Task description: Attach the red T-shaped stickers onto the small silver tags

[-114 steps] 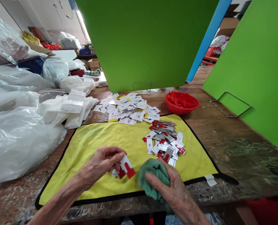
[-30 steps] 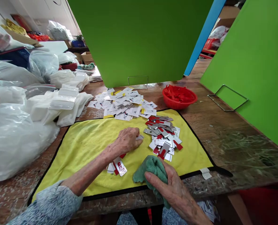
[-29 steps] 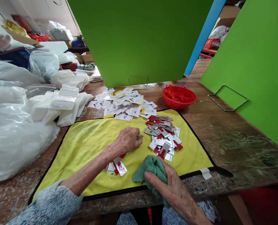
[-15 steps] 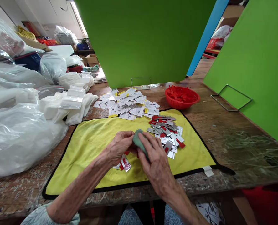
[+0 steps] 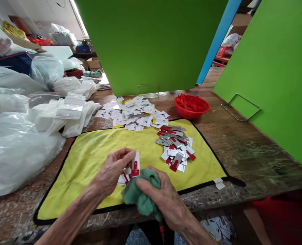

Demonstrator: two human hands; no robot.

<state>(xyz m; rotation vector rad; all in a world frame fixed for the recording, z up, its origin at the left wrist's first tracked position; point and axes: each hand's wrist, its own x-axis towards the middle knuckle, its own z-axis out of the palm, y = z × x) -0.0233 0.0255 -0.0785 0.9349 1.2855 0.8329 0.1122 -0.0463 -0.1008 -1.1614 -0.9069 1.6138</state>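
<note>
My left hand [image 5: 115,166] is closed, pinching a small flat white and red piece [image 5: 135,164] between thumb and fingers. A bunched green cloth [image 5: 143,192] is gripped in my right hand [image 5: 163,190], just below that piece. Under my left hand lie a few more white and red pieces [image 5: 122,179], partly hidden, on a yellow towel [image 5: 89,149] with a black border. To the right on the towel is a loose pile of flat grey, red and white pieces [image 5: 176,146].
Printed white cards [image 5: 135,114] are heaped behind the towel. A red bowl [image 5: 191,106] of red pieces stands at the back right. Clear plastic bags [image 5: 20,149] and white packets [image 5: 71,109] crowd the left. Green panels [image 5: 151,44] rise behind and on the right, with wire stands [image 5: 240,107].
My hands have moved apart and the green cloth has come down off the piece, opening out in my right hand. The white and red piece now shows upright in my left hand.
</note>
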